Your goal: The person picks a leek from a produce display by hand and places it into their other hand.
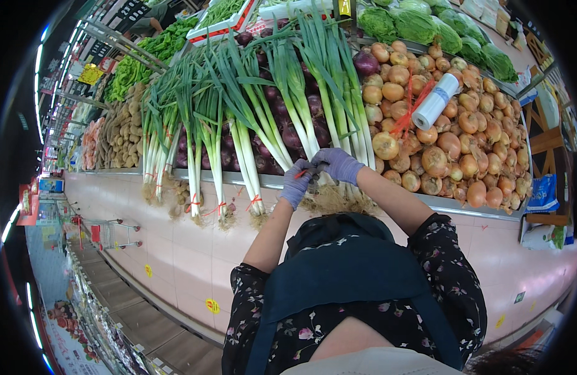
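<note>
My left hand [296, 183], in a purple glove, pinches a red tie [300, 174] at the lower white stalks of a bunch of long green onions [301, 124]. My right hand [340, 165], gloved alike, curls over the same stalks, its fingertips meeting the left ones. The fingers hide where the tie runs around the bunch. Below both hands hang shaggy roots [337, 199], over the front edge of the display. Left of my hands lie several bunches bound with red ties, such as one green onion bunch [244, 161]. Loose-looking stalks [363, 140] rest just right.
Red onions [290, 138] lie under the green onions. Yellow onions [466, 140] fill the right side, with a plastic bag roll [436, 101] and red netting [412, 108] on top. Potatoes [124, 126] are at left, cabbages [424, 28] behind. A metal rim [448, 204] edges the display; a shopping cart [107, 233] stands lower left.
</note>
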The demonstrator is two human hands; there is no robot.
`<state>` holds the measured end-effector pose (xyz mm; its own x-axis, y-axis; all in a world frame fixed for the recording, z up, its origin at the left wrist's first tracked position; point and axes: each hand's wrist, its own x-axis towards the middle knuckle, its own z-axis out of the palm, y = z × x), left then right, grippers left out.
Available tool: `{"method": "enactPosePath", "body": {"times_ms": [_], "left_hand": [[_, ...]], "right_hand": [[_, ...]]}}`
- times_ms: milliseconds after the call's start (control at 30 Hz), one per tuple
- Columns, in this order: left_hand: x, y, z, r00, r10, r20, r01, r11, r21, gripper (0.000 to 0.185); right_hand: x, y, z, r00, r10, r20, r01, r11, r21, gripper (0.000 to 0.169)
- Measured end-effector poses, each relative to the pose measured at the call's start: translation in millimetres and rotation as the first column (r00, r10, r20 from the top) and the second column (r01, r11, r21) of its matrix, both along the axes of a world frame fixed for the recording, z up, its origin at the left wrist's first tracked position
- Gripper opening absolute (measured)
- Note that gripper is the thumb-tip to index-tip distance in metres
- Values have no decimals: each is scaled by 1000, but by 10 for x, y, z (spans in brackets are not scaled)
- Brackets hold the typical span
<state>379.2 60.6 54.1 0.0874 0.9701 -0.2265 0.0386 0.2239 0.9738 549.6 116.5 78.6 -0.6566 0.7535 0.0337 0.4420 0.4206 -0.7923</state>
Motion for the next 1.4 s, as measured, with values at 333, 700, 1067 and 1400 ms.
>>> {"method": "enactPosePath", "body": {"times_ms": [333, 700, 1067, 1400], "left_hand": [[66, -35, -9, 1000, -5, -22, 8, 995, 100, 9], [-276, -52, -316, 455, -17, -890, 373, 912, 174, 18], [-223, -82, -174, 997, -49, 61, 46, 998, 49, 17], [325, -4, -282, 970, 30, -240, 10, 987, 163, 21]], "right_hand": [[48, -98, 37, 997, -48, -66, 46, 998, -42, 16], [165, -7, -497, 927, -312, -208, 235, 915, -328, 19], [261, -209, -208, 948, -271, -164, 244, 955, -171, 10], [76, -286, 334, 990, -104, 90, 87, 979, 184, 10]]}}
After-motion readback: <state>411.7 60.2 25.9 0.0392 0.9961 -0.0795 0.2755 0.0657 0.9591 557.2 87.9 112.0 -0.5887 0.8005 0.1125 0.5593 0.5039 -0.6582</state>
